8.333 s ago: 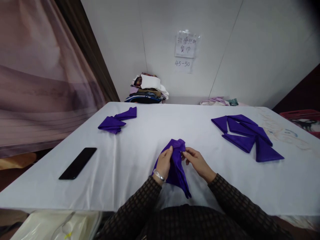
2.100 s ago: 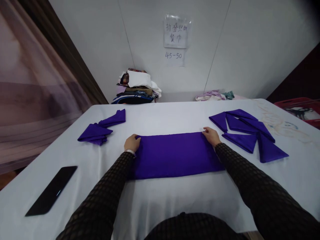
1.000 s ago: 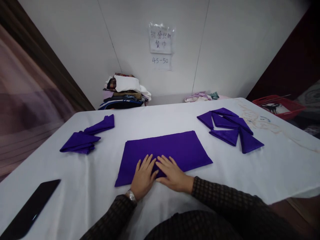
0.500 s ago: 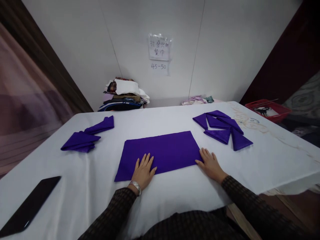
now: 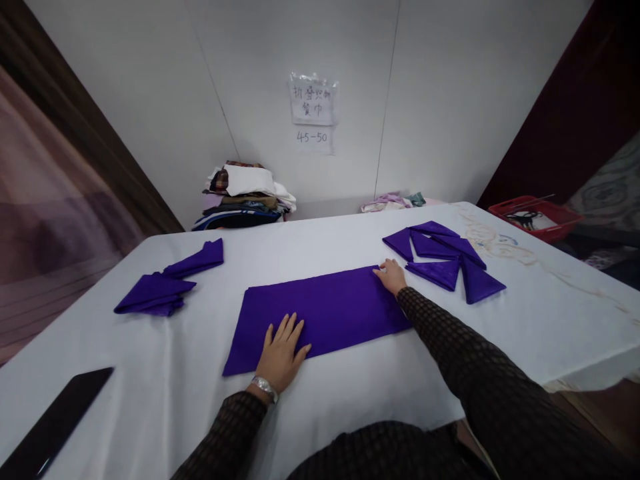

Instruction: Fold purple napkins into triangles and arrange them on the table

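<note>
Though half-hidden, seemingly pinched cloth corner (image 5: 373,272)

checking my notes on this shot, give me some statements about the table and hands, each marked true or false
1. The left hand lies on the purple cloth. True.
2. The right hand is on the phone. False: it is at the cloth's far right corner.
3. The phone lies left of the cloth. True.
4. The bracelet is on the right wrist. False: it is on the left wrist.
5. The red basket holds folded purple napkins. False: the folded napkins lie on the table.
</note>
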### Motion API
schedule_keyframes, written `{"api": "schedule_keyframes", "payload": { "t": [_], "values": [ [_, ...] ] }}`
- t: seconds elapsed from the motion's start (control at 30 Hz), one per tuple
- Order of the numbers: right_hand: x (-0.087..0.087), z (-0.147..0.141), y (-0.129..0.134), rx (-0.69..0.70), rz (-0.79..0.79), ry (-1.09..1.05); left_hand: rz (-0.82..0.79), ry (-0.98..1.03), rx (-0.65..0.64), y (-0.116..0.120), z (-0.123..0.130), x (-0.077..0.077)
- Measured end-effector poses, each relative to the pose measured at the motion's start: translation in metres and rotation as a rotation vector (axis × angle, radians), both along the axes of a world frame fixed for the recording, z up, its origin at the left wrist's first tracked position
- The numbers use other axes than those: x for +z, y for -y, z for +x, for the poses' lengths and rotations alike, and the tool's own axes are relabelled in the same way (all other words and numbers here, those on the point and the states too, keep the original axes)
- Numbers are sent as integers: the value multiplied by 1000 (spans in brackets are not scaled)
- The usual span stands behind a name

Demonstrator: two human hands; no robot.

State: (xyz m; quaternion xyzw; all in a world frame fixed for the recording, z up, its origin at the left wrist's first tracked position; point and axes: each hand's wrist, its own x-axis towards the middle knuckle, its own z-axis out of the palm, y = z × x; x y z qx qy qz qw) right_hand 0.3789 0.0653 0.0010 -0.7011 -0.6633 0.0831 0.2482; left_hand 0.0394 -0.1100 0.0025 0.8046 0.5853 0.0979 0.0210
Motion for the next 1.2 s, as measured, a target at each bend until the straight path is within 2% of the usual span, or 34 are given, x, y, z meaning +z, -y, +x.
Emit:
{"api": "schedule_keyframes", "payload": {
  "t": [0.13, 0.4, 0.63, 0.77, 0.9, 1.0, 1.07, 1.2],
  "values": [
    [-8, -4, -12, -32, -15, -5, -10, 8, 1, 0, -1, -3],
    [-17, -4, -17, -62, -40, -21, -37, 10, 4, 0, -1, -4],
    [-15, -3, -20, -84, -32, -24, -25, 19, -4, -3, 0, 0],
    [-12, -3, -19, -98, -33, -11, -51, 15, 16, -4, 0, -4],
    [-3, -2, -15, -76, -29, 3, -90, 31, 36, -3, 0, -5],
    [8, -12, -3, 7, -9, 4, -141, 70, 51, -2, 0, 3],
    [12, -31, 15, 130, 10, -4, -145, 96, 86, -4, -1, 11],
    [9, -84, 84, 565, 2, -12, -65, 71, 179, -9, -7, 20]
  ]
}}
